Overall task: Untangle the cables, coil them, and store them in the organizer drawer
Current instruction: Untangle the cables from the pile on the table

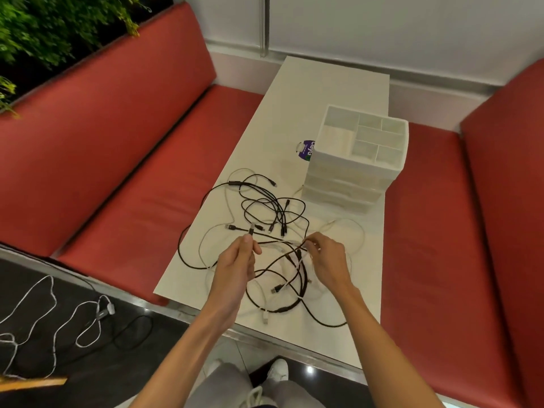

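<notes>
One readable mark only: a purple round tag (306, 150), just beside the organizer (350, 175) on its left. White letters, turned sideways to me, read roughly "Clayg"; the organizer hides the end. The smaller line beneath is illegible.

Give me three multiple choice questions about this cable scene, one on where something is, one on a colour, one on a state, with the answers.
1. Where does the organizer stand? A on the floor; B on the white table, beyond the cables; C on a shelf.
2. What colour are the bench cushions? A blue; B green; C red.
3. What state are the cables in? A tangled; B neatly coiled; C stored in a drawer.
Answers: 1 B, its base sits on the tabletop. 2 C, the cushions on both sides are red. 3 A, black and white leads cross loosely while the left hand and right hand pinch strands.
</notes>
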The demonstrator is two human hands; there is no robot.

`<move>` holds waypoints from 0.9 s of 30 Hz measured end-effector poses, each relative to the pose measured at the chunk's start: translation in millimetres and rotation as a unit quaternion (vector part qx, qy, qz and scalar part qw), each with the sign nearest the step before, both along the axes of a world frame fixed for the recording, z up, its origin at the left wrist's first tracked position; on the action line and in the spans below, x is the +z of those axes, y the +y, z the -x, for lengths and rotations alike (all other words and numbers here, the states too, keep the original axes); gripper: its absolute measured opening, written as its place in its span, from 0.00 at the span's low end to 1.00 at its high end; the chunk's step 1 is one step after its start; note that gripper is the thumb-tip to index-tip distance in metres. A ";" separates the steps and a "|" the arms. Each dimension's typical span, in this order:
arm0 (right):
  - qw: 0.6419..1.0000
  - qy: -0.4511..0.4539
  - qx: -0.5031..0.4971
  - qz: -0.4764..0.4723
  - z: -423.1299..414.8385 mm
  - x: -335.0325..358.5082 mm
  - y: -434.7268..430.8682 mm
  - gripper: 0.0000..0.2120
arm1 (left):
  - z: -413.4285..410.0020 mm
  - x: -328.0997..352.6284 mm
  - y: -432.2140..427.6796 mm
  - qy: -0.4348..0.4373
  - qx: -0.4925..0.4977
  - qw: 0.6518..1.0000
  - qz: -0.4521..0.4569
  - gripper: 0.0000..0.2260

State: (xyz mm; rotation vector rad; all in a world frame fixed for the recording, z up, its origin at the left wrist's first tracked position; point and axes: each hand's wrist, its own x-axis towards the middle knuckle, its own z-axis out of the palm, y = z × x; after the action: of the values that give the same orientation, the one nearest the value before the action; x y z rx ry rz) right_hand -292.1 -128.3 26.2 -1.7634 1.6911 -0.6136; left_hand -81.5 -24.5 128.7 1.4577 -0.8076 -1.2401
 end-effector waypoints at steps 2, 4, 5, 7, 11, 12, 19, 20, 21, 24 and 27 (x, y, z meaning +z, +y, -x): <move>0.999 -0.037 -0.002 0.020 -0.8 18.8 -7.1 0.07 | 2.1 -1.8 -4.8 -0.013 0.001 1.000 -0.016 0.19; 0.996 -0.079 0.004 0.037 -2.7 38.1 -12.1 0.07 | 6.8 -1.6 -12.2 -0.019 -0.001 1.000 -0.024 0.17; 0.994 -0.100 0.011 0.044 -4.1 48.5 -13.5 0.08 | 9.7 -1.0 -16.5 -0.021 -0.004 1.000 -0.020 0.15; 0.988 -0.139 0.027 0.058 -6.8 68.6 -16.0 0.08 | 16.4 -1.4 -26.6 -0.038 -0.012 0.999 -0.003 0.12; 0.978 -0.192 0.029 0.080 -8.3 101.3 -23.0 0.07 | 30.4 -3.3 -51.5 -0.083 -0.038 0.995 0.042 0.04; 0.976 -0.197 0.028 0.087 -8.2 108.9 -24.8 0.07 | 34.1 -3.3 -58.5 -0.093 -0.044 0.993 0.052 0.05; 0.952 -0.268 0.007 0.147 -7.6 153.8 -27.8 0.04 | 57.5 20.9 -108.0 -0.146 -0.099 0.982 0.073 0.04; 0.945 -0.292 0.000 0.147 -5.0 156.1 -28.1 0.04 | 57.9 26.7 -112.1 -0.151 -0.099 0.981 0.076 0.04; 0.937 -0.318 -0.008 0.142 -1.6 157.6 -28.6 0.06 | 57.5 31.3 -116.1 -0.153 -0.099 0.980 0.082 0.04; 0.936 -0.335 -0.018 0.110 10.2 149.0 -31.6 0.16 | 56.7 45.7 -123.0 -0.147 -0.086 0.981 0.097 0.03; 0.957 -0.283 0.019 0.062 9.6 123.3 -33.9 0.23 | 59.1 59.9 -126.6 -0.120 -0.071 0.983 0.118 0.05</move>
State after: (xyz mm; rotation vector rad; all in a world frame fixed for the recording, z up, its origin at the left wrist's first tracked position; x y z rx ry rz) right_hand -301.8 -162.2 149.5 -1.4996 1.2383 -1.1042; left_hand -140.7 -151.1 188.7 1.3880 -1.1981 -1.0434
